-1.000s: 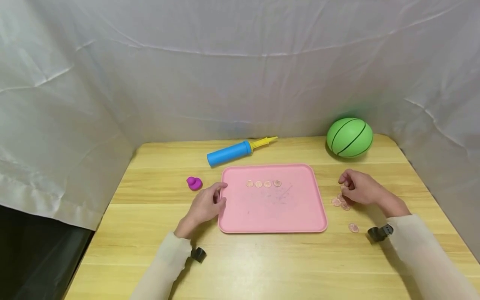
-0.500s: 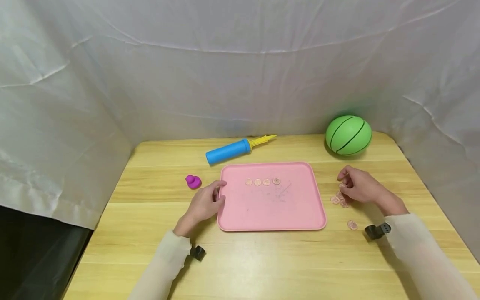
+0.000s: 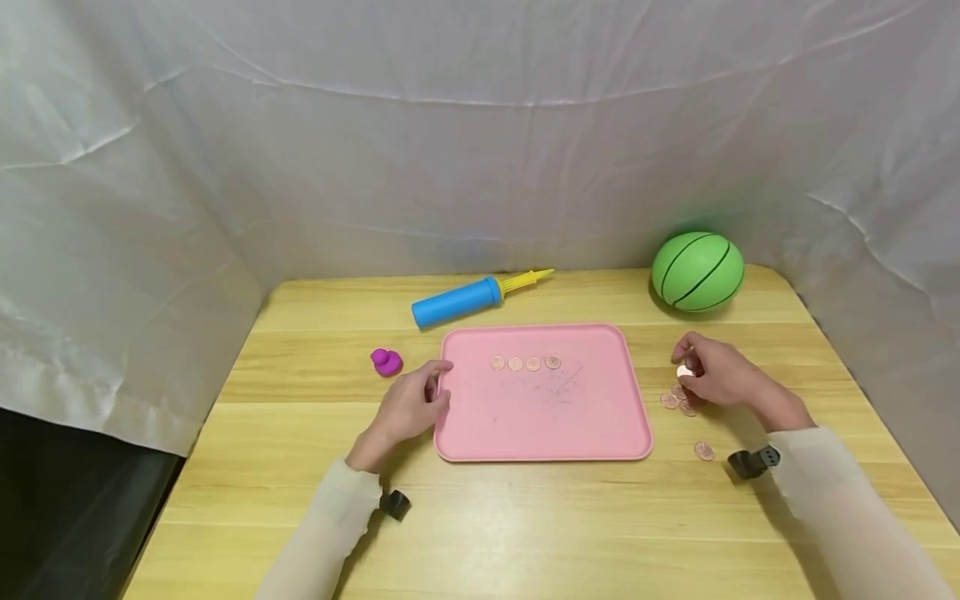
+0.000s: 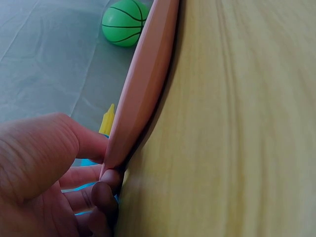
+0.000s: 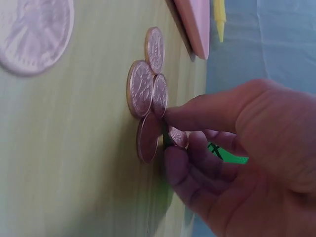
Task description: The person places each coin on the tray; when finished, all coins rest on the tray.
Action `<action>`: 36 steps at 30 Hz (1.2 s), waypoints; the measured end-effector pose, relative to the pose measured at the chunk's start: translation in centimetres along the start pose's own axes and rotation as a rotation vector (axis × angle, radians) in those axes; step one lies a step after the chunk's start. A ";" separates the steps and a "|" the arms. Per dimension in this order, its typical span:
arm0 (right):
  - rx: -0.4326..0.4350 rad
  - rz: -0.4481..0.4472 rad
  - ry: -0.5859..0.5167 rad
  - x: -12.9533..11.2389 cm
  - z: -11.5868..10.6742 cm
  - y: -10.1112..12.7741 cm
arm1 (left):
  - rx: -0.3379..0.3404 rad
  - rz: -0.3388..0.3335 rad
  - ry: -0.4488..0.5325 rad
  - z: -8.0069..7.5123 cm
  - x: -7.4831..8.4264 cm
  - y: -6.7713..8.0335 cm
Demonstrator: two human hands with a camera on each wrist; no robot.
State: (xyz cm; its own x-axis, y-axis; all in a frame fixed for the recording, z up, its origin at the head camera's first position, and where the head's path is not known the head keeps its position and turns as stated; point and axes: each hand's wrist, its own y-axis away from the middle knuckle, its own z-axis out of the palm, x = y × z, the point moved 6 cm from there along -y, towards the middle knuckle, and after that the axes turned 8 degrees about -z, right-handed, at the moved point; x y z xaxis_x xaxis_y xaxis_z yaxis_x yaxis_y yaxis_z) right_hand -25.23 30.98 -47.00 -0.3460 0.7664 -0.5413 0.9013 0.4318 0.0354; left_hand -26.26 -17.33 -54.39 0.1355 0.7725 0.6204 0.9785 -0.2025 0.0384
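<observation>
White sheeting walls in the wooden counter [image 3: 525, 517] on three sides. Four coins [image 3: 525, 364] already lie in a row near the far edge of the pink tray [image 3: 600, 433], and most of the tray is bare, so the job looks well short of done. A small heap of coins [image 3: 672, 401] and one stray coin [image 3: 703, 451] wait on the counter just right of the tray. The right hand [image 3: 720, 375] is over the heap, its fingers [image 5: 197, 113] pinched on a coin [image 5: 177, 137]. The left hand [image 3: 408, 408] grips the tray's left rim, fingers curled round it. Between heap and tray nothing intervenes; the ball [image 3: 697, 272], pump [image 3: 457, 303] and purple toy [image 3: 386, 362] sit well apart.
</observation>
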 end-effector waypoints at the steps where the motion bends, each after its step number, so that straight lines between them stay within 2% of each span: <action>1: 0.010 0.002 -0.007 0.0 -0.1 0.0 | -0.001 0.000 0.002 0.0 0.0 0.0; 5: 0.056 0.025 -0.060 0.4 -0.2 0.1 | -0.001 0.002 0.000 0.0 -0.1 -0.1; 7: 0.072 0.060 -0.125 0.9 -0.2 0.3 | 0.000 0.005 -0.006 0.2 -0.3 -0.3; 13: 0.106 0.247 -0.544 2.3 0.5 0.9 | -0.005 0.006 -0.011 0.2 -0.3 -0.5; 16: 0.108 0.264 -0.731 1.8 1.1 0.4 | -0.004 -0.004 -0.007 0.1 -0.3 -0.4; 20: 0.102 0.280 -0.895 0.3 2.0 -0.7 | -0.003 0.007 -0.004 0.0 0.1 -0.1; 23: 0.078 0.306 -0.926 -1.0 2.7 -1.4 | -0.002 0.016 -0.001 0.0 0.4 0.1; 25: 0.065 0.316 -0.908 -1.8 3.1 -1.9 | 0.001 0.015 -0.001 0.0 0.4 0.1; 31: 0.030 0.243 -0.846 -3.8 3.8 -3.9 | 0.001 0.010 -0.010 0.2 0.1 -0.2; 36: -0.024 0.218 -0.709 -5.0 4.5 -5.7 | 0.000 0.013 -0.012 0.3 -0.2 -0.3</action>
State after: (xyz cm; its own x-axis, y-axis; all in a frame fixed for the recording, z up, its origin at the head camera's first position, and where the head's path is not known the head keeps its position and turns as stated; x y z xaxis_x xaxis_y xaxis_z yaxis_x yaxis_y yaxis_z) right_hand -27.47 22.56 -48.26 0.0988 0.3484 -0.9321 0.9214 0.3217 0.2180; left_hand -26.56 -17.27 -54.74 0.1499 0.7771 0.6113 0.9768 -0.2122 0.0302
